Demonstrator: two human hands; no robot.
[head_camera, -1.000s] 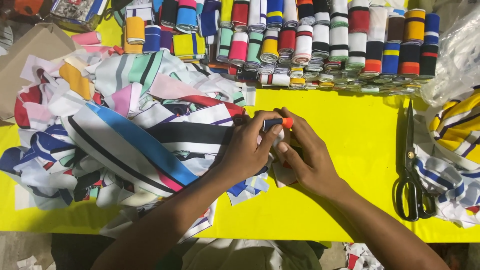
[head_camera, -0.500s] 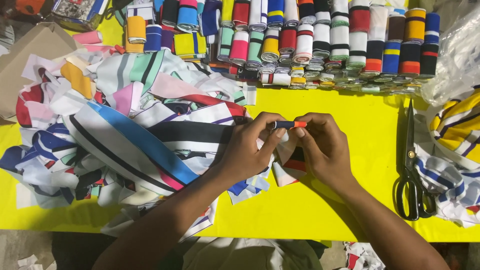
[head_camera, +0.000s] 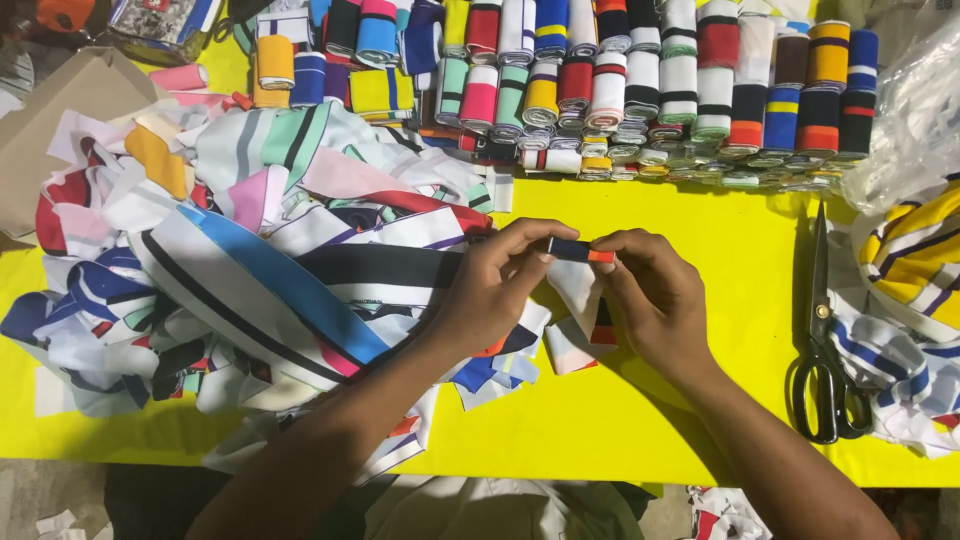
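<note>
- The left hand and the right hand are pinching the 2 ends of a small striped fabric strip, held level just above the yellow table.
- White cloth is hanging from the strip between the hands.
- A heap of fabric scraps is lying to the left.
- Black scissors are resting to the right.
- Rolled striped bands are lining the far edge.

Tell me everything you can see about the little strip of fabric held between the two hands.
The fabric strip is a small folded band, dark blue with an orange end, white cloth hanging below it. It looks like knitted ribbing. It is held level above the yellow table, pinched by the left hand and the right hand.
</note>
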